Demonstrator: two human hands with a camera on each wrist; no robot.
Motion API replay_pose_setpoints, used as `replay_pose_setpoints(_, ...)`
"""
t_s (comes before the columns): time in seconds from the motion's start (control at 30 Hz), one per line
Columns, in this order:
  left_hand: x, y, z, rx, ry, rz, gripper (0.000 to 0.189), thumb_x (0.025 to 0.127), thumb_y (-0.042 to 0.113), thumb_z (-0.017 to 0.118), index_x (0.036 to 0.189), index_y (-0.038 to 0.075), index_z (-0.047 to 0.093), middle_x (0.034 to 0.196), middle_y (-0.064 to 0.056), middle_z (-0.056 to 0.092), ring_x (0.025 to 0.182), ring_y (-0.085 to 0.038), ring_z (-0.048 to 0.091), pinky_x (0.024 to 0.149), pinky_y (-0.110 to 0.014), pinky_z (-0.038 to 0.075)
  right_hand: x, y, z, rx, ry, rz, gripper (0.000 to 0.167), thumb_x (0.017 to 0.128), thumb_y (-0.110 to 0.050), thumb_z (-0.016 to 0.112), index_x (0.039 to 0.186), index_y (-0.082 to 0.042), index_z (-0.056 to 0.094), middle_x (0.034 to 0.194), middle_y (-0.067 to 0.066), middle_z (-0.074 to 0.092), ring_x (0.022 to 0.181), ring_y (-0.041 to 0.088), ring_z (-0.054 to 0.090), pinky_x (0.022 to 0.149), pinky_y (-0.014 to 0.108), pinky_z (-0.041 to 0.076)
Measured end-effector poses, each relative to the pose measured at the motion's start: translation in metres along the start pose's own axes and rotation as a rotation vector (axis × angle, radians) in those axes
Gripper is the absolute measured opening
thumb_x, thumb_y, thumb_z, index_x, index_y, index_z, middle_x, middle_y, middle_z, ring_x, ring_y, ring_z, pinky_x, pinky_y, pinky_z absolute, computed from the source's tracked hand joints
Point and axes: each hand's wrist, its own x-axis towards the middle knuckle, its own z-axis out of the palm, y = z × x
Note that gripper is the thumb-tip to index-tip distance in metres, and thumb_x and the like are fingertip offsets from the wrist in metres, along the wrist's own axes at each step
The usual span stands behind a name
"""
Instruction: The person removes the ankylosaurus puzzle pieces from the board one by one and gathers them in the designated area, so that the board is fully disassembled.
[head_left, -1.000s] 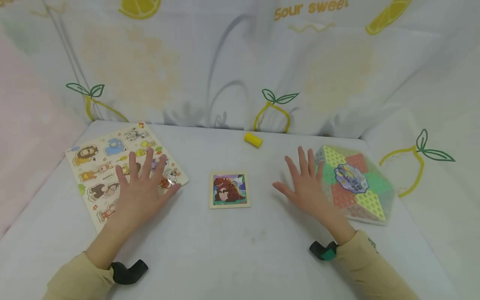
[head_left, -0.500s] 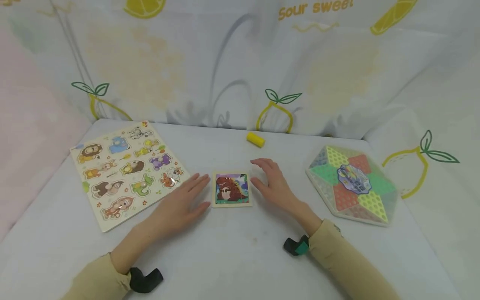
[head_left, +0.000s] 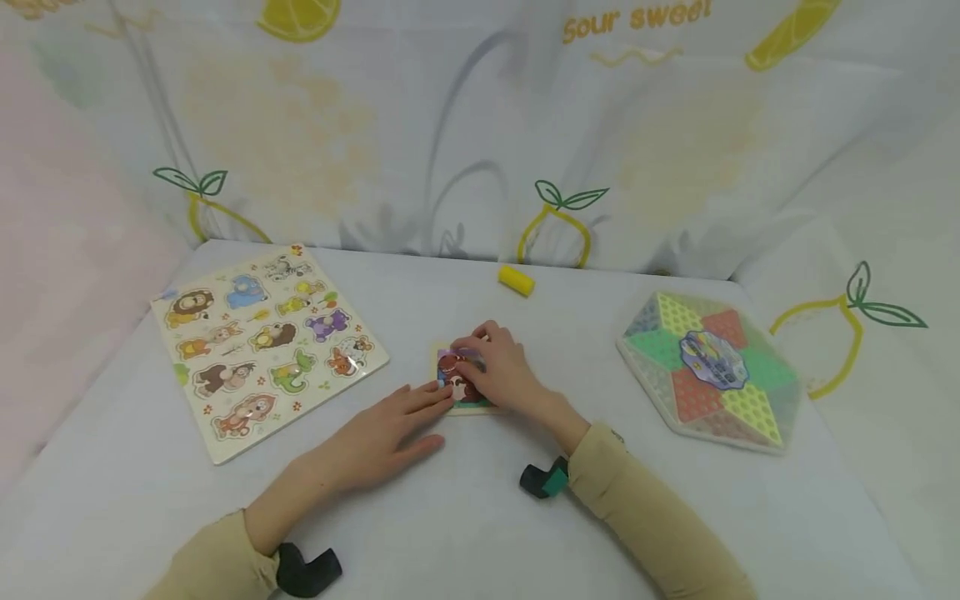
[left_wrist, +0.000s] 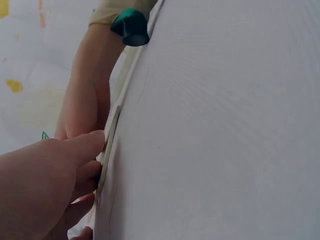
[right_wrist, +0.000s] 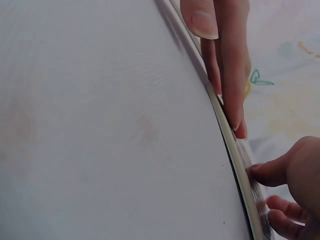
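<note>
The puzzle (head_left: 465, 392), a small square one with a dinosaur picture, lies flat on the white table (head_left: 442, 525), in the middle, between the two hands. The left hand (head_left: 393, 437) is open, with the fingers almost straight and their tips touching the left side of the puzzle; its thumb is spread apart from them, nearer to the person. The right hand (head_left: 506, 365) comes from the other side, over the right part of the puzzle. Its fingers are bent, and the fingers and thumb reach down to the picture; I cannot tell if they pinch a piece there.

To the left, near the left hand, lies the animal board (head_left: 266, 360), turned at an angle. To the right, well apart from the right hand, is the hexagonal box (head_left: 711, 372), with red, green and yellow triangles and a label in its centre. The yellow cylinder (head_left: 517, 281) lies on its side behind the puzzle, near the far edge of the table. Behind hangs the white cloth (head_left: 390, 125), printed with lemons.
</note>
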Motion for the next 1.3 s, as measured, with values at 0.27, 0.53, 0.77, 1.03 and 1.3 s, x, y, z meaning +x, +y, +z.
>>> replay_pose_setpoints(0.27, 0.004, 0.002, 0.002, 0.037, -0.022, 0.005, 0.058, 0.103, 0.041, 0.051, 0.153, 0.012, 0.041, 0.161, -0.001, 0.036, 0.151, -0.024, 0.028, 0.123, -0.050, 0.022, -0.002, 0.002, 0.005, -0.002, 0.035, -0.020, 0.024, 0.101, -0.023, 0.060, 0.123, -0.021, 0.069, 0.113, 0.008, 0.053, 0.102, 0.028, 0.048, 0.079, 0.045, 0.033)
replay_pose_setpoints(0.53, 0.003, 0.003, 0.002, 0.047, -0.058, -0.014, 0.060, 0.104, 0.044, 0.049, 0.153, 0.012, 0.041, 0.162, -0.002, 0.034, 0.151, -0.024, 0.027, 0.124, -0.049, 0.021, -0.002, -0.003, 0.003, 0.044, -0.010, -0.066, 0.026, 0.101, -0.016, 0.060, 0.125, -0.010, 0.069, 0.115, 0.010, 0.052, 0.098, 0.026, 0.054, 0.082, 0.040, 0.038)
replay_pose_setpoints(0.77, 0.004, 0.004, 0.000, 0.063, -0.067, -0.022, 0.059, 0.103, 0.045, 0.050, 0.153, 0.013, 0.042, 0.161, -0.001, 0.035, 0.151, -0.022, 0.027, 0.124, -0.048, 0.021, 0.003, 0.002, 0.005, 0.128, -0.050, -0.087, 0.023, 0.101, -0.014, 0.060, 0.121, -0.008, 0.067, 0.115, 0.011, 0.050, 0.091, 0.019, 0.056, 0.081, 0.031, 0.050)
replay_pose_setpoints(1.03, 0.001, 0.003, -0.001, 0.046, -0.029, -0.026, 0.055, 0.104, 0.043, 0.051, 0.149, 0.012, 0.049, 0.158, -0.003, 0.041, 0.148, -0.029, 0.034, 0.122, -0.050, 0.026, 0.007, -0.001, 0.007, 0.161, -0.055, -0.114, 0.021, 0.101, -0.014, 0.059, 0.120, -0.005, 0.062, 0.113, 0.012, 0.050, 0.099, 0.023, 0.058, 0.088, 0.037, 0.052)
replay_pose_setpoints(1.3, 0.002, 0.001, 0.001, 0.021, 0.010, -0.014, 0.054, 0.102, 0.042, 0.054, 0.147, 0.013, 0.051, 0.158, -0.003, 0.041, 0.146, -0.029, 0.036, 0.122, -0.048, 0.027, 0.008, -0.001, 0.009, 0.160, -0.036, -0.156, 0.014, 0.101, -0.010, 0.057, 0.113, -0.005, 0.064, 0.115, 0.013, 0.048, 0.094, 0.023, 0.059, 0.084, 0.036, 0.052)
